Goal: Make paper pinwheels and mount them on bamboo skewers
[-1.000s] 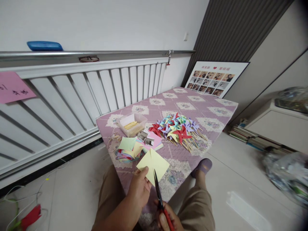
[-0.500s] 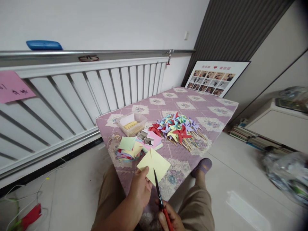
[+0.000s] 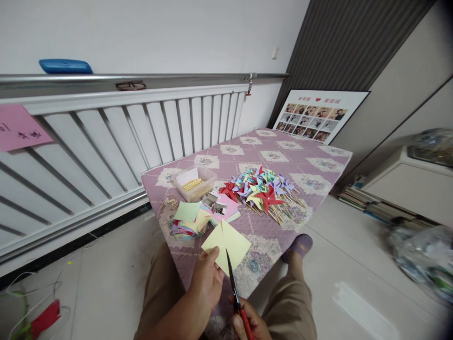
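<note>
My left hand [image 3: 206, 282] pinches the near corner of a pale yellow paper square [image 3: 226, 244], held over the front edge of a purple quilted mat [image 3: 311, 165]. The square has a slit cut from its far corner. My right hand [image 3: 247, 321] grips red-handled scissors [image 3: 235, 295]; their dark blades point up into the square's near edge. On the mat beyond lie a stack of coloured paper squares [image 3: 191, 219] and a heap of finished paper pinwheels on sticks [image 3: 262, 189].
A clear plastic box [image 3: 194, 182] with sticks stands at the mat's left edge, small metal pins [image 3: 219, 208] beside it. A white slatted railing [image 3: 106, 137] runs along the left. A photo board [image 3: 314, 115] leans at the back; books [image 3: 375, 205] and a plastic bag [image 3: 424, 257] lie right.
Almost nothing has moved; both hands, the yellow square and the scissors keep the same pose, with only a slight shift of the view.
</note>
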Tool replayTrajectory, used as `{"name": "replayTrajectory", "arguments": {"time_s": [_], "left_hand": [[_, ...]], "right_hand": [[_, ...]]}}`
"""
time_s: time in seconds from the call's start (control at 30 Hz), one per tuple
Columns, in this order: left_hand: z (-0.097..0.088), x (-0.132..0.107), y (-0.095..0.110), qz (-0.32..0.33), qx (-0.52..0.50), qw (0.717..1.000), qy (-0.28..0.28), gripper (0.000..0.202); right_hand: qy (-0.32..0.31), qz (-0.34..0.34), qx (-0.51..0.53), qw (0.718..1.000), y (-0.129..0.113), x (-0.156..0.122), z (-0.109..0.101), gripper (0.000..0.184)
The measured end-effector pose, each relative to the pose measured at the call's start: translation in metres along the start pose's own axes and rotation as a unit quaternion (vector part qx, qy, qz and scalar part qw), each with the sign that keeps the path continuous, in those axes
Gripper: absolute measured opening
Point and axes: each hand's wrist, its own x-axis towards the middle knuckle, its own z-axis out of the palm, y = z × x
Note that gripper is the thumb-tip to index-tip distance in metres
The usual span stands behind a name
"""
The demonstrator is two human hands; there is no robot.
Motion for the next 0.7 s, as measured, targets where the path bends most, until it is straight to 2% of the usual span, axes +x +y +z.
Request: {"name": "replayTrajectory", "arguments": {"time_s": [0.23, 0.37, 0.5, 0.63, 0.7], "left_hand": [[0.0, 0.002, -0.001, -0.009, 0.013, 1.0, -0.001, 0.017], [0.001, 0.002, -0.001, -0.009, 0.008, 1.0, -0.009, 0.014], [-0.001, 0.004, -0.002, -0.006, 0.009, 1.0, -0.015, 0.016], [-0.003, 0.006, -0.001, 0.003, 0.028, 1.0, -0.007, 0.021], [-0.002, 0.006, 0.002, 0.012, 0.042, 0.999, -0.017, 0.024]], "right_hand": [[-0.006, 0.008, -0.006, 1.0, -0.005, -0.004, 0.01, 0.018], [-0.007, 0.007, -0.001, 1.0, -0.013, 0.001, -0.007, 0.023], [-0.01, 0.008, 0.012, 1.0, -0.021, 0.008, -0.026, 0.017], [-0.019, 0.016, 0.033, 0.999, -0.019, 0.008, -0.027, 0.03], [-0.027, 0.021, 0.047, 0.998, -0.017, 0.006, -0.025, 0.029]]}}
